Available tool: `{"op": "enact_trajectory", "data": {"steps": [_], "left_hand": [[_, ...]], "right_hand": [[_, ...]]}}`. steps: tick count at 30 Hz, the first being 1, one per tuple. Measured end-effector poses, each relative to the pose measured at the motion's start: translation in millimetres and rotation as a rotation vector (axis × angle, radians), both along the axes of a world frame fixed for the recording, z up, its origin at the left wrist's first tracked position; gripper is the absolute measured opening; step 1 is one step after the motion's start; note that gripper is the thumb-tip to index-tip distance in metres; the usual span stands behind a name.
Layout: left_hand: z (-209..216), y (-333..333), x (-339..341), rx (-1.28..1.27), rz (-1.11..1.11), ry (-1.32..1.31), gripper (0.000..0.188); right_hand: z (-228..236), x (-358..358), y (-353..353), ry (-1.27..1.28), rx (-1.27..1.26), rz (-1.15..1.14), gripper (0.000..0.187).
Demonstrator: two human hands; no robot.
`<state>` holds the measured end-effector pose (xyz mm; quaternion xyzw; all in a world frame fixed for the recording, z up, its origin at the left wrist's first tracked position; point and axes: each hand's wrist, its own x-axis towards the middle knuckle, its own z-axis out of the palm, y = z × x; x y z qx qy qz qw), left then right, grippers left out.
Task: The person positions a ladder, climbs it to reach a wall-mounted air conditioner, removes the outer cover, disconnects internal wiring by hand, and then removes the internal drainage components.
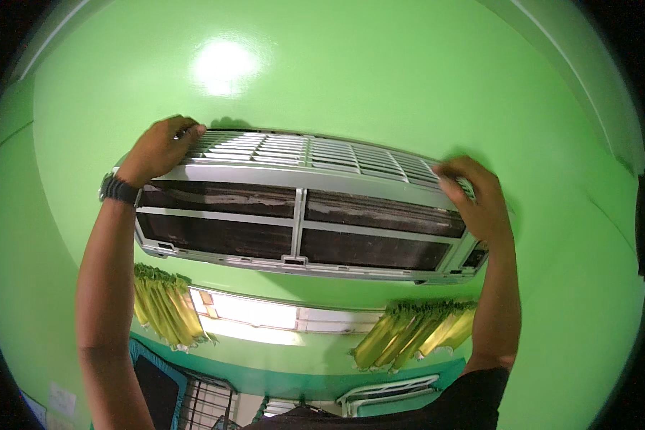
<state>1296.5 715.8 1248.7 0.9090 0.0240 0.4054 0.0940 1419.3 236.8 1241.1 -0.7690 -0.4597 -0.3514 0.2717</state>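
Observation:
A wall-mounted air conditioner (297, 266) spans the middle of the view, its white outer casing (236, 174) framing dark, dusty coil sections. Along its top runs a slatted grille (304, 150). At the upper left corner, my left hand (161, 149) grips the casing, thumb and fingers closed on the end of the grille; the wrist above my raised forearm wears a black watch. My right hand (476, 197) is curled over the upper right end of the casing, fingertips on the slats. Whatever my fingers touch behind the top edge is hidden.
Below the unit is a bright window (258, 312) with yellow-green curtains on the left (168, 308) and right (412, 333). Further down stand a dark metal rack (204, 401), a blue-edged dark panel (158, 387) and a white-framed item (390, 394). Green wall (322, 86) surrounds the unit.

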Motion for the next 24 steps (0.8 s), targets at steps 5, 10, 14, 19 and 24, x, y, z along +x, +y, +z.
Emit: {"op": "enact_trajectory", "data": {"steps": [5, 10, 14, 19, 24], "left_hand": [[-5.6, 17.6, 13.8, -0.015, 0.069, 0.098, 0.047], [-4.7, 18.2, 15.6, 0.031, 0.034, 0.105, 0.048], [8.8, 14.9, 14.9, 0.010, 0.089, 0.227, 0.048], [38.2, 6.5, 40.2, 0.059, 0.178, 0.413, 0.045], [31.2, 58.5, 63.4, 0.210, 0.156, 0.457, 0.044]], "right_hand": [[56.2, 80.4, 73.6, -0.166, -0.370, -0.060, 0.032], [68.9, 104.8, 101.8, 0.210, -0.713, -0.223, 0.038], [64.1, 105.2, 91.4, 0.143, -0.724, -0.180, 0.036], [50.9, 101.8, 95.7, 0.140, -0.628, -0.282, 0.051], [50.0, 103.8, 116.6, 0.206, -0.588, -0.275, 0.060]]}}
